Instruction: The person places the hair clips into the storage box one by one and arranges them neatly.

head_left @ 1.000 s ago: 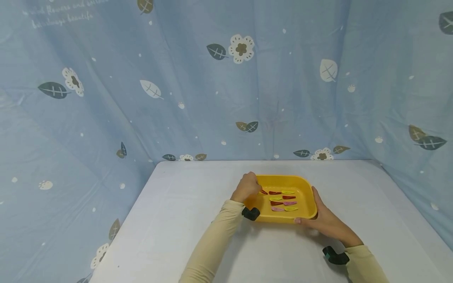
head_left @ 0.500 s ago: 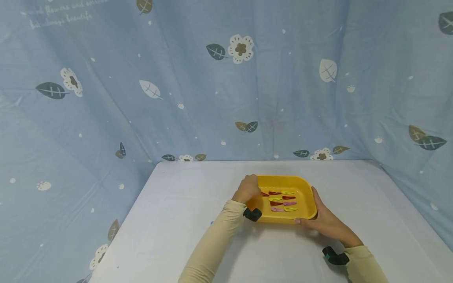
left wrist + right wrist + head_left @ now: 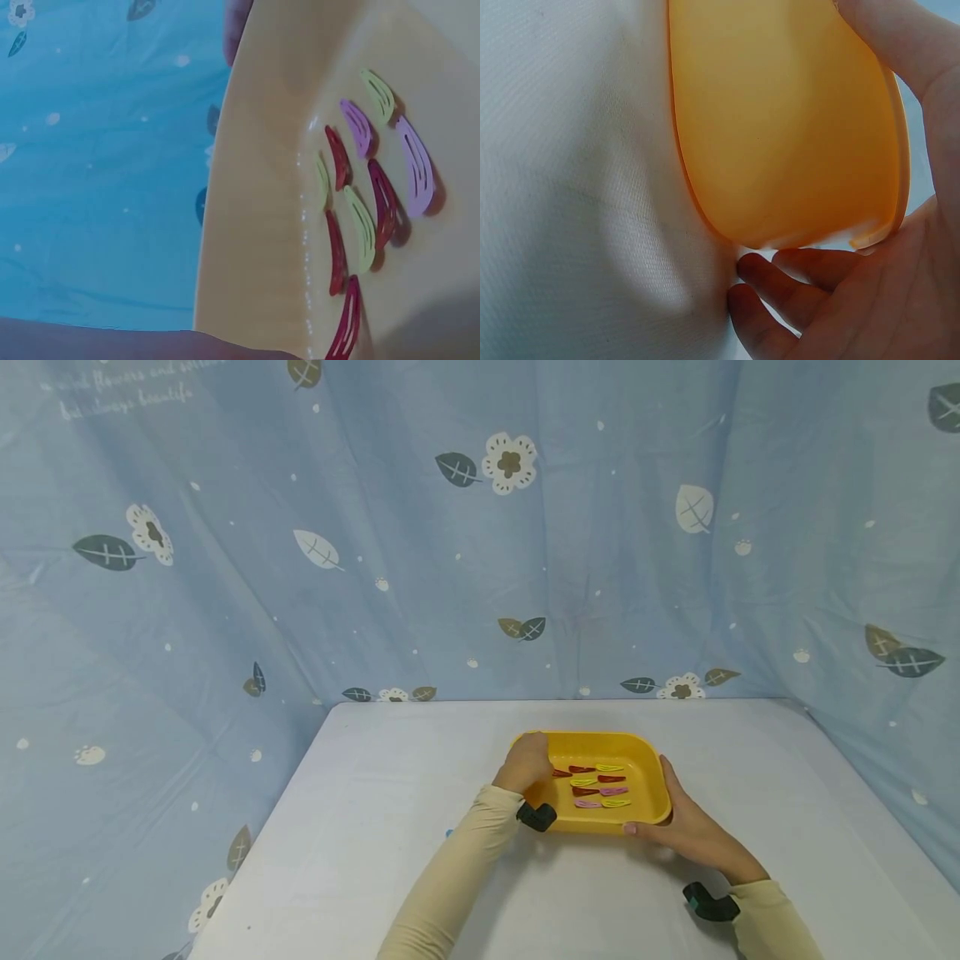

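Observation:
A yellow tray (image 3: 600, 742) stands on the white table, with several red, yellow and pink snap hair clips (image 3: 613, 791) laid in short rows on its floor. My left hand (image 3: 525, 762) reaches over the tray's left end, fingers bent down inside and mostly hidden. From beneath them sticks out a red hair clip (image 3: 562, 773), which they appear to pinch; its near end leaves the left wrist view at the bottom. At the opposite end my right hand (image 3: 693, 831) grips the tray's corner, thumb (image 3: 900, 37) on one side and fingers (image 3: 787, 285) along the outer wall.
A small blue object (image 3: 448, 832) lies on the table (image 3: 360, 827), partly behind the left sleeve. Blue patterned cloth (image 3: 420, 543) hangs behind the table and along its sides. Both wrists carry dark camera mounts (image 3: 536, 816).
The red clip at my left hand has turned from slanted to nearly level with the others. The left hand has shifted down slightly. My right hand and the tray stay put.

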Demonstrator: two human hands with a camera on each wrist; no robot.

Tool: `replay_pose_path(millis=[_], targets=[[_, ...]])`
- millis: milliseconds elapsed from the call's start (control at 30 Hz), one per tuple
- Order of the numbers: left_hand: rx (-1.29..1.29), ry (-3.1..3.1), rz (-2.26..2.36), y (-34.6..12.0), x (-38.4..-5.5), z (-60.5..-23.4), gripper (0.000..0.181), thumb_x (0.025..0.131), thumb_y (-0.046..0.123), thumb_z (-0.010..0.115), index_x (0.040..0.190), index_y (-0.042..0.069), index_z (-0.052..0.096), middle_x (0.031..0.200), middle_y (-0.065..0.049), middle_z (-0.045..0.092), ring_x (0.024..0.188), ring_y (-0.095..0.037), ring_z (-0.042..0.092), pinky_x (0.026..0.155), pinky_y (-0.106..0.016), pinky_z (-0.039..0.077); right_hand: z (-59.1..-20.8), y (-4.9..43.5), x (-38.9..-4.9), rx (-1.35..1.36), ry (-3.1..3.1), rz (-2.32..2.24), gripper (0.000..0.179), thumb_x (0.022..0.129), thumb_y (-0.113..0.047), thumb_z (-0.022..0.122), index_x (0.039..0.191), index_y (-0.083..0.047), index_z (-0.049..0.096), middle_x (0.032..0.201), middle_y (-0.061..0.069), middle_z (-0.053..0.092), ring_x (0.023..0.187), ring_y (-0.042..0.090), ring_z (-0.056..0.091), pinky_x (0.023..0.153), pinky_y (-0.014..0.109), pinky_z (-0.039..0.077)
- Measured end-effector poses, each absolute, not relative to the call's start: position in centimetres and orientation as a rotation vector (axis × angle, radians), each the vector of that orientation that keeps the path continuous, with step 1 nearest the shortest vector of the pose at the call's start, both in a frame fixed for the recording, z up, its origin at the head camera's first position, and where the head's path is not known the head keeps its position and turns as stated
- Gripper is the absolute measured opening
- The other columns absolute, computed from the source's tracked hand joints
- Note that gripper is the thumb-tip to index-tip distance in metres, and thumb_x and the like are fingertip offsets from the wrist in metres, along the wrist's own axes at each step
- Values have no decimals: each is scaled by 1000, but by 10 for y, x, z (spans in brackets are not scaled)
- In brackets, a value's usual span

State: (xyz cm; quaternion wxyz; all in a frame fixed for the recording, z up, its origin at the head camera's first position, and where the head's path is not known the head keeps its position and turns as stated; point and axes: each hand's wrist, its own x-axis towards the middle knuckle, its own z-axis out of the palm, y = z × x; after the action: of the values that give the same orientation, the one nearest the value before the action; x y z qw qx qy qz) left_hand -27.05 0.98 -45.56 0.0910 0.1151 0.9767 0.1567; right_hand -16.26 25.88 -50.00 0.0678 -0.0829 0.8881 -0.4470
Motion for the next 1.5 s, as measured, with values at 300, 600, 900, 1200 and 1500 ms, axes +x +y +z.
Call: replay_pose_path(millis=[300,600,900,1200,1500], targets=[[354,2907,444,9,-269,-454,15,94,8,71,108,2,69,91,-8,67,71,-16,49,66,-27,41,-502,259,-163,-246,2684,-1337,133,86,-45,82,163,-12,-21,168,30,18,144,46,42,114,68,36],[354,2906,455,9,-270,-454,15,92,6,72,107,2,70,90,-6,64,73,-16,48,67,-26,42,-502,259,-164,-242,2675,-1347,133,86,-45,82,163,-13,-22,169,30,16,144,46,42,114,68,35],[324,2867,606,5,-272,-455,2,93,3,68,92,1,67,74,-3,55,61,-15,45,55,-26,40,-501,258,-164,-216,2659,-1335,135,85,-46,82,162,-12,-23,170,30,11,149,50,33,115,72,30],[439,2719,936,-12,-269,-439,43,100,13,66,58,5,65,48,-3,47,44,-10,30,45,-23,26,-500,260,-163,-209,2652,-1326,134,87,-46,81,162,-11,-24,169,32,9,150,53,30,115,72,29],[592,2739,1152,-49,-256,-405,23,100,18,68,102,-1,80,95,-19,78,64,-10,58,59,-22,48,-500,259,-164,-222,2661,-1323,133,86,-46,81,162,-9,-23,169,32,11,150,52,31,115,72,29]])
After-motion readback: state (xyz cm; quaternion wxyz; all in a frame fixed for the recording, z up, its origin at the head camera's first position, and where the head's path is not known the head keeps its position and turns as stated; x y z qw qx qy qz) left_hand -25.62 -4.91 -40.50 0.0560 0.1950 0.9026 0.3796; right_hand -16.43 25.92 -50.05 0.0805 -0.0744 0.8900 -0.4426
